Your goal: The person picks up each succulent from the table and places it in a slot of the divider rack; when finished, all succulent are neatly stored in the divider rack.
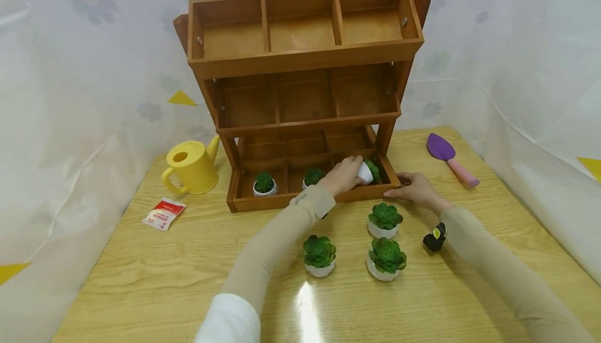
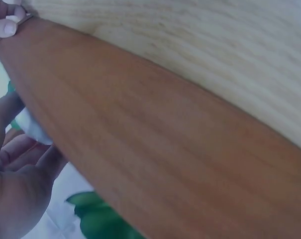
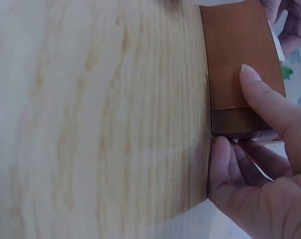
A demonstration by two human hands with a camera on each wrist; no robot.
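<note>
My left hand (image 1: pixel 344 176) grips a small potted succulent (image 1: pixel 364 173) by its white pot, tilted sideways over the right compartment of the wooden shelf's (image 1: pixel 305 60) bottom tier. In the left wrist view the pot (image 2: pixel 33 128) shows partly behind the brown front board. My right hand (image 1: pixel 415 191) holds the shelf's lower right front corner. The right wrist view has its thumb (image 3: pixel 262 94) on the front face and the other fingers round the end. One potted succulent (image 1: pixel 265 184) stands in the bottom-left compartment, another (image 1: pixel 312 177) in the middle one, partly hidden by my left hand.
Several potted succulents stand on the table before the shelf: one front left (image 1: pixel 320 256), one front right (image 1: pixel 386 258), one behind that (image 1: pixel 384 220). A yellow watering can (image 1: pixel 193 168) and red-white packet (image 1: pixel 164 213) lie left; a purple trowel (image 1: pixel 451 159) lies right.
</note>
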